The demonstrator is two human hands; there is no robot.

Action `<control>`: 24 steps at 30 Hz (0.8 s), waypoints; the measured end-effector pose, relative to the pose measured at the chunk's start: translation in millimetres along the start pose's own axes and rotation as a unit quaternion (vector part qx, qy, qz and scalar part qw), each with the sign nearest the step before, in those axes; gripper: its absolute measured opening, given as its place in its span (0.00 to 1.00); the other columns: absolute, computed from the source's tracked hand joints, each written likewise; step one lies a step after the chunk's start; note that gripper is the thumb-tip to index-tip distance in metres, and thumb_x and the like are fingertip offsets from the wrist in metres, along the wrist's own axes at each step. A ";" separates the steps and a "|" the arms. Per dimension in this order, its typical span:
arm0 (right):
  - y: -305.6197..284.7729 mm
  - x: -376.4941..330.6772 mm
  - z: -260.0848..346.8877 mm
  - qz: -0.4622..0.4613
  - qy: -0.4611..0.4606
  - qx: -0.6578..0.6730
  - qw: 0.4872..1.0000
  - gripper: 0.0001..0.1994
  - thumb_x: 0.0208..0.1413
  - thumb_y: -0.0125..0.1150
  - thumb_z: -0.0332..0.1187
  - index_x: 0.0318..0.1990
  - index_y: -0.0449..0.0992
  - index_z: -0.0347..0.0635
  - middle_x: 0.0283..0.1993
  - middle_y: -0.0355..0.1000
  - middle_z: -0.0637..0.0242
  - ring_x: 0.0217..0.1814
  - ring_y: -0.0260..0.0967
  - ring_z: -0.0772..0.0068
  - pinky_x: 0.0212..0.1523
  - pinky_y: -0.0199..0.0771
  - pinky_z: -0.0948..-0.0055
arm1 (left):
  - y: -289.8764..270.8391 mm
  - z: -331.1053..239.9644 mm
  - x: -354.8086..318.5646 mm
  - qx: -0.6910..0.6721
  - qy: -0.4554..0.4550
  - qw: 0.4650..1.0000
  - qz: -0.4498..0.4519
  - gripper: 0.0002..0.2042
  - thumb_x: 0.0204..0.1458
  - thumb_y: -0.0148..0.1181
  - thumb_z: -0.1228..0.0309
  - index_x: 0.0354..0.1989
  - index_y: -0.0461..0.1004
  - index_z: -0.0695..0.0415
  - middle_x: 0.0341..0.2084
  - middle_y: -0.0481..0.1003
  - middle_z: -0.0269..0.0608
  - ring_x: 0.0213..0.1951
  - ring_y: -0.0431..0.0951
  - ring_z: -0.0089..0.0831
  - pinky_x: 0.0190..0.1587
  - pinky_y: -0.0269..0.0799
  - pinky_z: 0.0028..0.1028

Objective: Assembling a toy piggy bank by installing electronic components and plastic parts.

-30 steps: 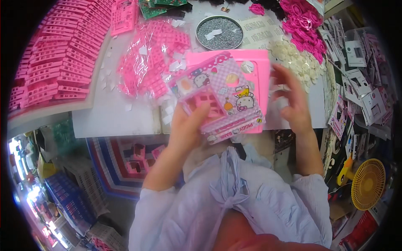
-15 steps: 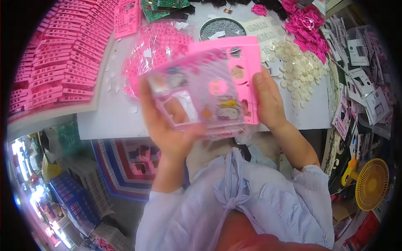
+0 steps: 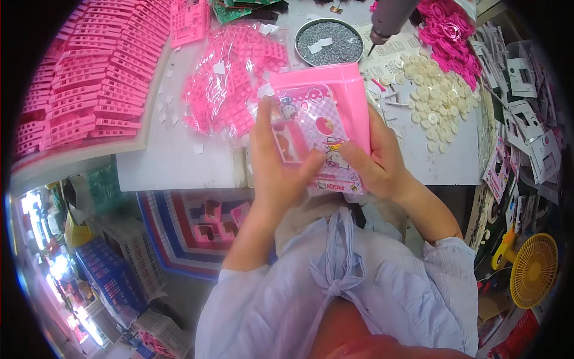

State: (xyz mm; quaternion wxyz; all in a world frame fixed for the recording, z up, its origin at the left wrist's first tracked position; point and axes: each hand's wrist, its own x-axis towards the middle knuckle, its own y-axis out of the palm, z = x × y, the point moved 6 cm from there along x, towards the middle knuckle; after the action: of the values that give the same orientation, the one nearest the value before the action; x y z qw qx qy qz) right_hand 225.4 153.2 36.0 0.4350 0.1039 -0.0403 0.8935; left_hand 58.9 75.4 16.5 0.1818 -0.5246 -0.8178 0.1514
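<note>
Both hands hold up a pink plastic casing (image 3: 353, 99) with a clear printed panel (image 3: 314, 110) laid over its face. Cartoon pictures cover the panel, and a window opening sits on its left side. My left hand (image 3: 278, 164) grips the left edge, with its thumb on the panel's front. On the other side, my right hand (image 3: 379, 161) wraps round the casing's right edge, its thumb pressing the panel's lower right. The fingers behind the casing are mostly hidden.
Stacked pink casings (image 3: 89, 78) stand at the left, beside a clear bag of pink parts (image 3: 230, 84). A round tin of screws (image 3: 329, 42), a hanging power screwdriver (image 3: 391, 21), cream discs (image 3: 439, 102) and magenta pieces (image 3: 448, 36) lie beyond. A yellow fan (image 3: 534, 269) is lower right.
The printed panel was tilted and offset to the left of the casing; now it lies over it, more upright. Both thumbs have come onto its front. A power screwdriver has come into view.
</note>
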 end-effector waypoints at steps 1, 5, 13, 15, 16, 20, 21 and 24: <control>-1.8 0.4 3.2 0.017 0.009 -0.039 0.999 0.30 0.63 0.64 0.42 0.65 0.64 0.32 0.55 0.74 0.58 0.54 0.73 0.70 0.53 0.73 0.69 | -0.4 -0.1 -0.1 0.012 0.002 1.000 0.001 0.54 0.38 0.77 0.66 0.74 0.48 0.65 0.53 0.67 0.54 0.52 0.70 0.46 0.54 0.68 0.42; -5.9 1.8 2.4 0.020 0.021 -0.052 0.998 0.32 0.59 0.68 0.44 0.64 0.64 0.33 0.52 0.75 0.56 0.50 0.76 0.65 0.50 0.75 0.67 | -4.1 -12.0 -2.1 0.053 0.026 0.998 0.001 0.54 0.37 0.77 0.68 0.74 0.48 0.64 0.54 0.67 0.54 0.53 0.70 0.46 0.55 0.68 0.42; -4.5 1.4 1.0 0.040 -0.050 -0.072 0.995 0.37 0.55 0.72 0.44 0.65 0.63 0.33 0.51 0.75 0.57 0.48 0.77 0.62 0.48 0.75 0.67 | 1.4 -7.4 -11.7 0.024 -0.027 0.999 0.006 0.54 0.37 0.78 0.68 0.73 0.48 0.65 0.59 0.64 0.57 0.59 0.68 0.50 0.62 0.65 0.42; -6.2 0.9 -1.4 0.024 -0.098 -0.114 0.988 0.38 0.54 0.73 0.44 0.66 0.62 0.33 0.51 0.75 0.56 0.47 0.77 0.62 0.48 0.75 0.67 | 4.6 -2.7 -13.2 0.001 -0.040 0.999 0.002 0.54 0.37 0.78 0.69 0.73 0.48 0.65 0.60 0.63 0.58 0.61 0.68 0.50 0.63 0.64 0.42; -5.3 0.8 -1.9 0.031 -0.084 -0.107 0.990 0.38 0.54 0.73 0.44 0.66 0.62 0.33 0.51 0.75 0.56 0.48 0.76 0.62 0.48 0.75 0.66 | 3.6 -2.4 -14.2 -0.004 -0.046 0.999 0.000 0.55 0.37 0.79 0.69 0.73 0.48 0.65 0.61 0.63 0.58 0.62 0.67 0.50 0.64 0.63 0.42; -1.8 -0.3 4.8 0.098 0.030 -0.053 0.993 0.39 0.54 0.72 0.43 0.67 0.60 0.33 0.57 0.72 0.53 0.51 0.74 0.66 0.49 0.74 0.66 | -3.3 -8.0 -14.7 0.024 -0.041 0.999 0.015 0.55 0.37 0.79 0.68 0.73 0.48 0.65 0.62 0.63 0.59 0.63 0.66 0.51 0.65 0.63 0.42; -2.2 1.2 7.0 0.114 0.018 -0.070 0.991 0.39 0.55 0.72 0.41 0.69 0.59 0.33 0.59 0.71 0.54 0.51 0.74 0.67 0.49 0.74 0.67 | -3.5 -8.5 -15.4 0.031 -0.040 0.999 0.017 0.54 0.37 0.79 0.68 0.73 0.48 0.65 0.62 0.63 0.59 0.63 0.66 0.51 0.64 0.63 0.42; 1.1 1.2 1.3 0.122 0.002 0.022 0.992 0.41 0.56 0.70 0.36 0.73 0.53 0.35 0.64 0.67 0.58 0.52 0.73 0.71 0.50 0.75 0.68 | -1.7 -11.5 -12.8 0.040 -0.036 0.998 0.023 0.54 0.38 0.79 0.67 0.73 0.48 0.65 0.61 0.63 0.59 0.62 0.67 0.52 0.64 0.64 0.43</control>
State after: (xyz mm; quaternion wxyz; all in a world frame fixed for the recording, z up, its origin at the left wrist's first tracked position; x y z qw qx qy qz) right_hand 224.0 153.2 37.5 0.3208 0.1064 -0.0321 0.9406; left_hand 67.8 63.6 25.7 0.1694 -0.5296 -0.8051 0.2067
